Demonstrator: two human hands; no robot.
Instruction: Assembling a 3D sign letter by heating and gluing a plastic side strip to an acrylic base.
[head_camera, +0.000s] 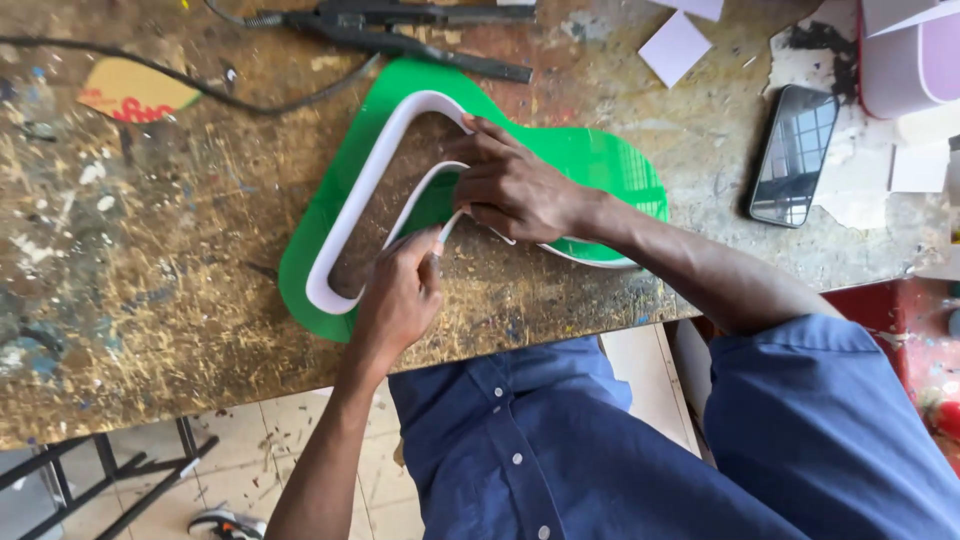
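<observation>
A green plastic shape lies flat on the worn wooden workbench. A white strip stands on edge along it, bent into a curved outline. My right hand presses down on the strip's inner bend, fingers spread over it. My left hand pinches the strip's loose end near the front of the shape, just below the right hand. Part of the strip is hidden under both hands.
A black tool with a cable lies at the back of the bench. A dark phone rests to the right, near white paper scraps and a pink-white container. The bench's front edge runs close under my hands.
</observation>
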